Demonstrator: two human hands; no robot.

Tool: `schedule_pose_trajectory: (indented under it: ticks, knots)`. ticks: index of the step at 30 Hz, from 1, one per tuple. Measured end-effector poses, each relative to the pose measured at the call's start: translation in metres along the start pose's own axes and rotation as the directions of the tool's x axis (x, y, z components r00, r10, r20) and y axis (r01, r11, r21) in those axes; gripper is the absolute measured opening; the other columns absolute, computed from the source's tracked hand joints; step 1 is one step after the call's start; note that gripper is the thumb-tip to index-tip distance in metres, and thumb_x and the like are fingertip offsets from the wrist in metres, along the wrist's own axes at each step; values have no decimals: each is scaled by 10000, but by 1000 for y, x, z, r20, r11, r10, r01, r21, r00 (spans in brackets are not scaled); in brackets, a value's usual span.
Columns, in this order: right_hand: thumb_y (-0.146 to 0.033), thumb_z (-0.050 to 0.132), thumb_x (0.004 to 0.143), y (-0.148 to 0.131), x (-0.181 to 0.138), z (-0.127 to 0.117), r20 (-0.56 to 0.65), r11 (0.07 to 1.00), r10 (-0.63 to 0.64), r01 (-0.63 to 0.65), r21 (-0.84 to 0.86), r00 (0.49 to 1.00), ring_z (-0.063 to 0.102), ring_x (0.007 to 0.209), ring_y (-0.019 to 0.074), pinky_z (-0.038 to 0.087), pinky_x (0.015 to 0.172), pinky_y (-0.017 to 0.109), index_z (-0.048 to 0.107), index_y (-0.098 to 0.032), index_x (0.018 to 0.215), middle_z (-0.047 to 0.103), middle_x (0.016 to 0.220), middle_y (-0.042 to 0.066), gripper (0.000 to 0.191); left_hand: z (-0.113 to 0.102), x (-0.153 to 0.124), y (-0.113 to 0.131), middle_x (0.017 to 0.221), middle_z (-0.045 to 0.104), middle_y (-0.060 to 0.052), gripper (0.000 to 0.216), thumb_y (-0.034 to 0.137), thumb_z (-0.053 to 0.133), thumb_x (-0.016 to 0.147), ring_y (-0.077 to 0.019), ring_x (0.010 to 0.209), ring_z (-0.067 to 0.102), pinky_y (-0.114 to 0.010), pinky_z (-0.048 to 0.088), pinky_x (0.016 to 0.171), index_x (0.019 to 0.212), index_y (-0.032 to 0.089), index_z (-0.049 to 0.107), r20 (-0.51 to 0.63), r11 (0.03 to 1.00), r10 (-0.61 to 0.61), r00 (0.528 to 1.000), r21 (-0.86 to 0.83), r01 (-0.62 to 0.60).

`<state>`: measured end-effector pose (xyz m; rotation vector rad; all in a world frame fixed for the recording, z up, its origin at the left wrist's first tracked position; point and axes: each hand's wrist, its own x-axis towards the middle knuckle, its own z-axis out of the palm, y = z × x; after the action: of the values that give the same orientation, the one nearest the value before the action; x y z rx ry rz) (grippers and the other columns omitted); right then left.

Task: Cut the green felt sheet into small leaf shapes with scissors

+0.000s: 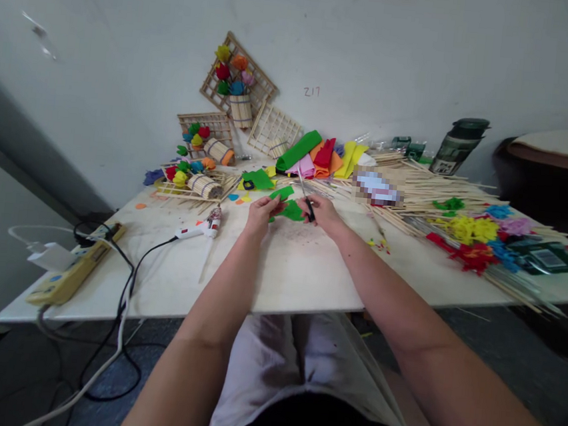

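My left hand (263, 211) pinches a piece of green felt (283, 191) above the middle of the white table. In my right hand (320, 213) is a pair of scissors (309, 207) with dark handles, its blades pointing up and away from me. Another green piece (293, 209) lies between the hands; whether it joins the held one I cannot tell. Just beyond them, a larger green sheet (258, 180) rests on the table with a small dark object on it. Dark specks are scattered on the tabletop below my right hand.
A white glue gun (199, 226) lies at left, near a yellow power strip (78, 267) with trailing cables. Wooden lattices with colourful flowers (240, 81) lean on the wall. Rolled felt (300, 150), many thin sticks (431, 190), bright flower pieces (470, 229) and a bottle (458, 147) are beyond and right.
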<state>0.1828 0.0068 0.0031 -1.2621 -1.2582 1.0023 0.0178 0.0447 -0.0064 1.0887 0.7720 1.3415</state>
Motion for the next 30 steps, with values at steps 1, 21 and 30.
schedule_pose_trajectory:
  ticks: [1,21,30]
  knots:
    - [-453,742,707,-2,-3,-1,49,1000,2,-2,0,999,523,420,80,278,331,165,638,-173,830,587,580,-18,323,0,0,0,715,695,-40,439,405,861,560,-178,773,696,-322,499,809,584,168,493,-6,1000,0,1000,-18,0]
    - [-428,685,731,-3,-16,2,352,996,-17,-15,87,936,533,422,85,300,327,177,564,-176,773,577,574,-35,282,7,-1,-7,826,711,-51,269,242,780,707,-232,1050,676,-362,506,933,683,171,521,-16,986,-49,999,-159,46]
    - [-439,709,730,6,-11,5,342,995,0,-34,95,940,516,416,83,281,326,181,549,-185,763,564,565,-40,302,8,-1,-9,747,684,-38,253,166,737,738,-231,1079,663,-374,502,963,645,168,501,-42,976,-79,996,-204,69]
